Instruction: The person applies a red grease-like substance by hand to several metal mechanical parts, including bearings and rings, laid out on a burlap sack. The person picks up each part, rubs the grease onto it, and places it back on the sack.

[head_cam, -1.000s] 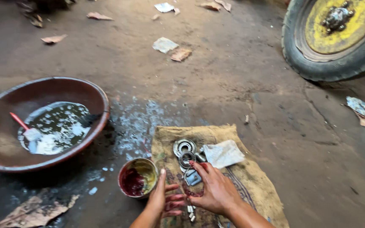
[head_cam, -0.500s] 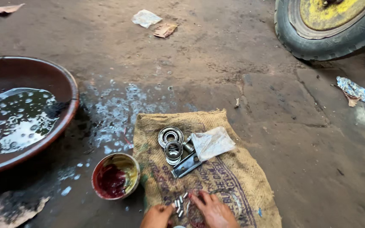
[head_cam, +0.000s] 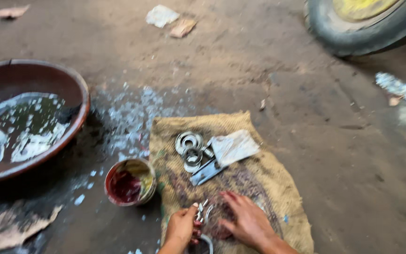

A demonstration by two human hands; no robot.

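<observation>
Two hands, left hand pinching small metal parts (fingertips), right hand beside

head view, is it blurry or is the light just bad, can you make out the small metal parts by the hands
Head view: motion blur smears the whole frame, so the small metal pieces between the left hand and right hand read only as pale streaks. Light is dim and warm; sky glare sits on the liquid in the basin. The bearing rings on the sack stay recognisable.
</observation>
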